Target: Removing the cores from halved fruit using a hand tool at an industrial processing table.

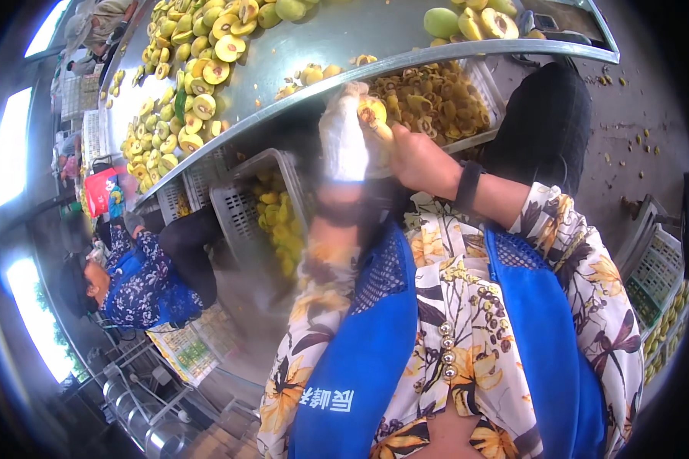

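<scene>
My left hand [344,141], in a white glove, is raised just under the metal table's edge. Its fingers are closed on a halved yellow fruit [372,111], whose cut face shows an orange-brown middle. My bare right hand [425,159] is closed close beside it, a dark band round its wrist. Something narrow and yellowish [383,132] runs between the fruit half and the right fingers; I cannot make out what it is. Beyond both hands, a white crate [491,92] holds many brownish-yellow fruit scraps [429,99].
Halved yellow-green fruits [199,92] are heaped on the metal table [306,42]. Another crate [233,203] with yellow-green pieces stands below its edge, at left. A co-worker [145,275] in blue sits farther left. Stacked crates [658,264] stand at right; scraps dot the floor [628,115].
</scene>
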Available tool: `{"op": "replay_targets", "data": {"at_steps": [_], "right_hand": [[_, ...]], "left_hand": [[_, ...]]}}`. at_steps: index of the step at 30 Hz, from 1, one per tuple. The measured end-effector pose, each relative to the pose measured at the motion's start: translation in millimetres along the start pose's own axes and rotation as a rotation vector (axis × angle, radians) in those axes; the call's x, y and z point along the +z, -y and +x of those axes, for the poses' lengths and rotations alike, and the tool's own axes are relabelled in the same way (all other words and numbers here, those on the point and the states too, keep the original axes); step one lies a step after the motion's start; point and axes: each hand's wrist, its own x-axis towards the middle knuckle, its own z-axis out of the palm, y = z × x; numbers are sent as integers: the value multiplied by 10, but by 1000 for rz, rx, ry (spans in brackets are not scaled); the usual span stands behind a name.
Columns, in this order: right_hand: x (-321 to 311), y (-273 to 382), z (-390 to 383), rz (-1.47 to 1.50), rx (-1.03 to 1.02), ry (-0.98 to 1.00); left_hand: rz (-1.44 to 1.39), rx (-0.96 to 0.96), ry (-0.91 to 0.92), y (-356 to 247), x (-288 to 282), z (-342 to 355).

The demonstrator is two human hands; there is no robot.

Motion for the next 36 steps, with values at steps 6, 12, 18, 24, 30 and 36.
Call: {"op": "replay_targets", "data": {"at_steps": [6, 12, 18, 24, 30, 36], "right_hand": [[60, 172, -18, 284, 89, -53], [37, 240, -29, 324, 174, 103], [-40, 307, -37, 365, 247, 194], [-44, 168, -43, 437, 158, 188], [-122, 113, -75, 905, 380, 550], [-61, 0, 25, 1216, 428, 703]], "left_hand": [[-363, -37, -96, -59, 45, -134], [-620, -280, -125, -74, 25, -116], [-521, -159, -53, -67, 32, -61], [-473, -302, 34, -145, 36, -31], [-433, -218, -37, -88, 60, -58], [-716, -409, -82, -199, 61, -119]]}}
